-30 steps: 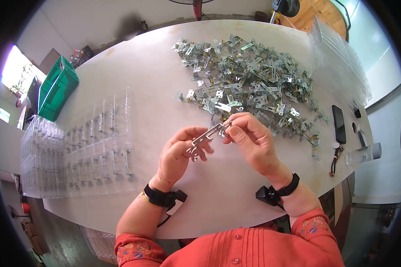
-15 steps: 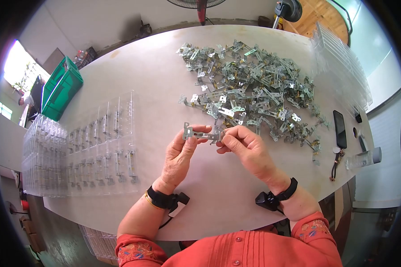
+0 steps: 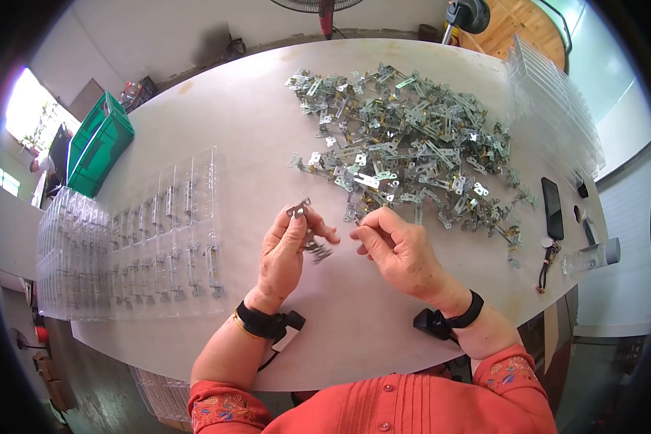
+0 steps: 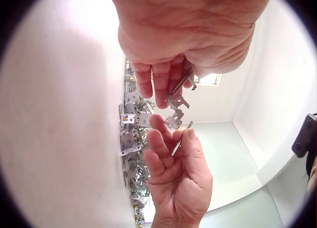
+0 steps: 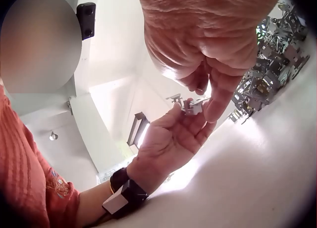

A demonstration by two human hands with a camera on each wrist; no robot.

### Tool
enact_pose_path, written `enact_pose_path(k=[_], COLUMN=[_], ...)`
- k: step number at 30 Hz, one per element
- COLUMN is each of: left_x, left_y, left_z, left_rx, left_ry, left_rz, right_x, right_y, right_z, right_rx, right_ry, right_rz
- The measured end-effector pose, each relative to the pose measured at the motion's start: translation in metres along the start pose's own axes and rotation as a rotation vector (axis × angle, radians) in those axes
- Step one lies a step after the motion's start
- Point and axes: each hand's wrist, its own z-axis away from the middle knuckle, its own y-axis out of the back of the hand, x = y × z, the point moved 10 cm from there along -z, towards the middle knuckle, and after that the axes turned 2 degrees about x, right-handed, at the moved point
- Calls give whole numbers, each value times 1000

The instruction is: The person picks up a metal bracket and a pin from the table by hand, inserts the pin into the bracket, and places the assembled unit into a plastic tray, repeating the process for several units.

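My left hand (image 3: 281, 254) pinches a silver metal bracket (image 3: 298, 210) between thumb and fingers; its lower end is blurred beneath the fingers. In the left wrist view the bracket (image 4: 177, 103) tilts down from the left fingers, close to the right fingertips. My right hand (image 3: 405, 257) is just to the right, thumb and forefinger closed on a thin metal rod (image 4: 182, 139), plainest in the left wrist view. In the right wrist view the left hand (image 5: 171, 139) has the bracket (image 5: 194, 108) at its fingertips, below the right hand (image 5: 208, 39).
A large heap of metal brackets (image 3: 412, 130) lies beyond the hands. Clear plastic trays (image 3: 217, 195) holding rows of brackets stand at the left, a green crate (image 3: 98, 145) behind them. Empty-looking clear trays (image 3: 553, 108), a phone (image 3: 552, 210) and a bottle (image 3: 593, 256) are at the right.
The bracket was held between both hands; now it is in the left hand alone, turned downward. The right fingers have come away from it, leaving a gap between the hands.
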Motion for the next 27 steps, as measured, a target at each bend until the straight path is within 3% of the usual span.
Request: enact_pose_path(k=[2,5,14,27], left_x=[0,-8,-6,16], left_y=[0,-3,-18,-25], left_z=[2,7,9,6], left_rx=[-4,-12,-42,2], left_ry=[31,180,139,-97], left_rz=[43,-167,-441,-745], right_x=[-3,-7,-22,-13], right_y=[4,-1,-7,-3], right_z=[1,2,4,3], right_rx=[11,-58,-48,-10], right_ry=[-30,-58,130,93], right_rz=[-19,-86,-53,20])
